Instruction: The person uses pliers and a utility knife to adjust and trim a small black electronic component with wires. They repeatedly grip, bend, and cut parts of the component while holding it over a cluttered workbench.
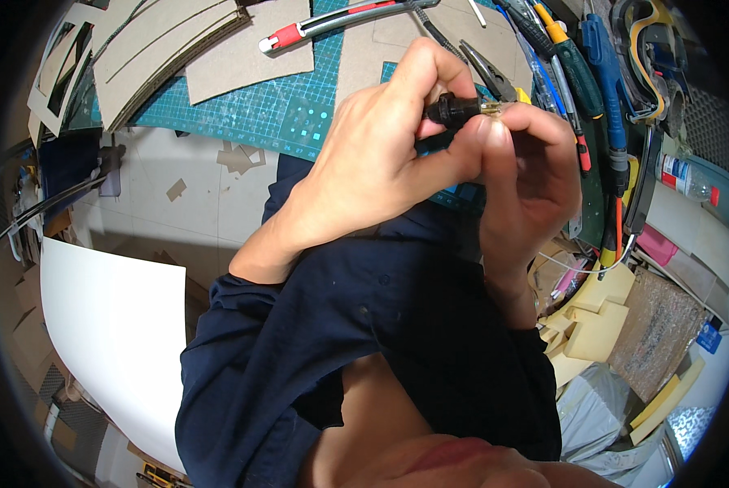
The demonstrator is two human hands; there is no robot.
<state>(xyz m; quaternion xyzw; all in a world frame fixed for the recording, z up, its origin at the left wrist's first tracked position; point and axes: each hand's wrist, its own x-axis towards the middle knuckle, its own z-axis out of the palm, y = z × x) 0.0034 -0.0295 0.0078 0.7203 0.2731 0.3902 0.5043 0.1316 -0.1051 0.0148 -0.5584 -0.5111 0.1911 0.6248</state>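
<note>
My left hand (381,150) is closed around a small black cylindrical part (452,111) with a thin metallic, partly clear tip (489,108) pointing right. My right hand (527,175) is closed too, its thumb and fingertips pinched at that tip, against my left thumb. Just behind the hands lie pliers (482,67) with open jaws, a dark braided cord (434,24) and a red-and-grey utility knife (283,37) on cardboard and the teal cutting mat (283,122).
Cardboard pieces (153,41) cover the upper left. Screwdrivers (580,81), a blue tool (604,98), goggles (637,57) and a plastic bottle (682,179) crowd the right. A white sheet (112,333) is at the left, yellow foam pieces (592,325) at lower right.
</note>
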